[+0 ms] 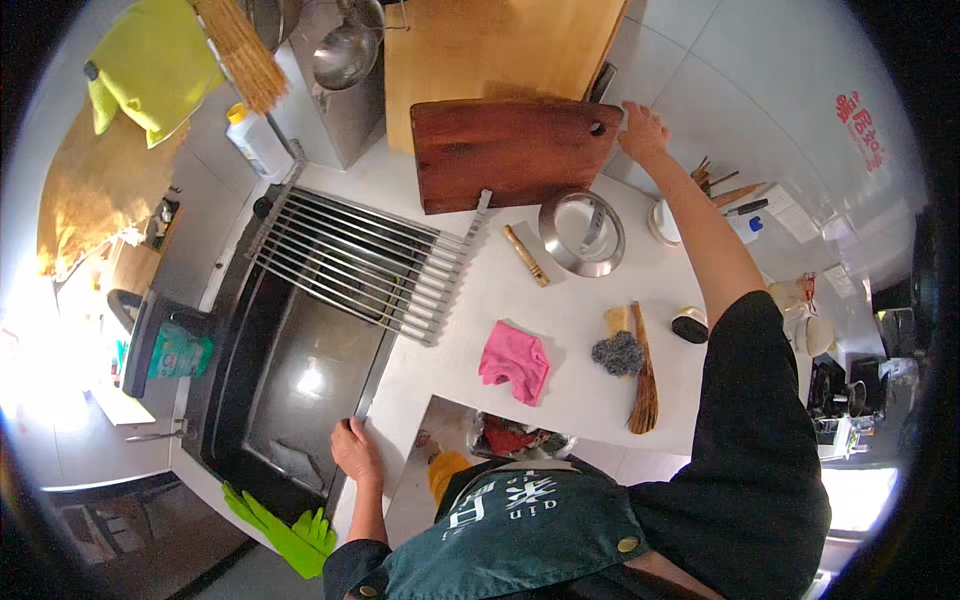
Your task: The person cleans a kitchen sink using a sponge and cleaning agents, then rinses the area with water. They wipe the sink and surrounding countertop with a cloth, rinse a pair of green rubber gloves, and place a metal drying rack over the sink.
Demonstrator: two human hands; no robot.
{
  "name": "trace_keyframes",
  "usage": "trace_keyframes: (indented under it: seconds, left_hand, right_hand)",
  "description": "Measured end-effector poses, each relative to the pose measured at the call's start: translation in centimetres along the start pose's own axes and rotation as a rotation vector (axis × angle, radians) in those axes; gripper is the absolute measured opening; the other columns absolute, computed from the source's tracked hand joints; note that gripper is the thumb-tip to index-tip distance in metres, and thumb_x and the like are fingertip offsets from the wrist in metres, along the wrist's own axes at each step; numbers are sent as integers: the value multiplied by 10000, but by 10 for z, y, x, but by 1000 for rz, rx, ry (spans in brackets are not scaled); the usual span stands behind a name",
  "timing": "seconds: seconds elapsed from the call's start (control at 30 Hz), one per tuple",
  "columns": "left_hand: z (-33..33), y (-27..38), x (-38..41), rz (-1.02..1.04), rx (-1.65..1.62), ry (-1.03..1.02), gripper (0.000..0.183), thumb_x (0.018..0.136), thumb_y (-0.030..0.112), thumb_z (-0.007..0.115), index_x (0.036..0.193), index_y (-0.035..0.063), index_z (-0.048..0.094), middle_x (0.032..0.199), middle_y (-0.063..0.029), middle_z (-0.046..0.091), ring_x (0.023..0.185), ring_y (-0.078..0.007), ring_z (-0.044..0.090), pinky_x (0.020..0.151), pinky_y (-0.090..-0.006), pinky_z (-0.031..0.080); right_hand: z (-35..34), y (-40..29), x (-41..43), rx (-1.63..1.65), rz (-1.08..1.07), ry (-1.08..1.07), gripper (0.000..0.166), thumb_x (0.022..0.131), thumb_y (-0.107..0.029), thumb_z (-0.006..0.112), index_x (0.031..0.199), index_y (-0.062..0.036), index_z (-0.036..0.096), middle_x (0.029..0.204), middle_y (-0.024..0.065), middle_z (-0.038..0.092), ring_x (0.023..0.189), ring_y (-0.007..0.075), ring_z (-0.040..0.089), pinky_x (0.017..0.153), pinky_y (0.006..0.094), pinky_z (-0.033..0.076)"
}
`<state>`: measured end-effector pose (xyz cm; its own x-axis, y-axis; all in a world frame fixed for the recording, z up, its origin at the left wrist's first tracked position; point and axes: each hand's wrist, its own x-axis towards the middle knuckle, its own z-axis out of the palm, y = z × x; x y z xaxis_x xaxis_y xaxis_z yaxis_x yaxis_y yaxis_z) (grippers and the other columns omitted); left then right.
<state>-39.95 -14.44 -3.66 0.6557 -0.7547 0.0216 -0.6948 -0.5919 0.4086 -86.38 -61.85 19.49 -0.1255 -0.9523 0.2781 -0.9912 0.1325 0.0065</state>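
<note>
A dark reddish wooden cutting board point(510, 154) stands on the white counter, leaning against a larger light wooden board point(495, 52). At its right edge, near the corner with the hole, is my right hand point(643, 133); whether the fingers grip it cannot be told. My left hand point(357, 450) is curled at the front rim of the sink point(322, 375), with nothing seen in it. A metal roll-up rack point(360, 262) lies across the sink's far part. On the counter lie a crumpled pink cloth point(515, 361) and a round lid with a metal rim point(582, 234).
A grey scouring pad point(618, 354) lies beside a small straw brush point(643, 375). Green rubber gloves point(289, 529) drape over the sink's near left corner. A white bottle with a yellow cap point(259, 142) stands behind the rack. Below the counter is a waste-filled bin point(517, 439).
</note>
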Motion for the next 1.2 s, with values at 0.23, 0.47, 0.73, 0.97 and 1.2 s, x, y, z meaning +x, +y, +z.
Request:
trace_keyframes:
  seconds: [0.23,0.47,0.73,0.97,1.2]
  left_hand:
    - [3,14,0,19,67,-18,356,956,340,427,899,23,577,882,-179,599,842,-376,569,722,-469,438]
    - [-3,7,-2,1,143,25,356,964,331,420,900,15,570,881,-182,598,846,-380,565,730,-471,436]
    - [8,10,0,65,150,52,364,973,324,411,892,6,568,883,-196,597,853,-390,563,737,-467,437]
    - [11,11,1,60,167,30,361,972,316,418,879,0,567,870,-202,592,837,-395,558,728,-470,436]
    - [9,8,-1,64,142,53,365,970,321,417,866,1,557,864,-193,590,832,-395,557,725,-474,434]
  right_hand:
    - [105,59,51,914,-126,-211,614,758,-284,754,1264,-41,506,1189,153,611,1120,302,565,966,394,426]
    - [97,25,23,1220,-123,-166,472,798,-220,738,1179,-8,557,1100,125,645,1025,237,591,946,365,430]
    - [51,18,7,1287,-182,-46,513,818,-249,734,1215,-17,505,1090,118,641,1036,214,591,939,346,445]
    - [0,-9,3,1040,-402,24,466,855,-245,701,1211,-30,492,1105,75,625,1039,172,583,925,327,457]
    - [-51,-69,-26,983,-515,242,576,777,-417,749,1150,-31,539,951,171,648,836,283,631,738,379,504]
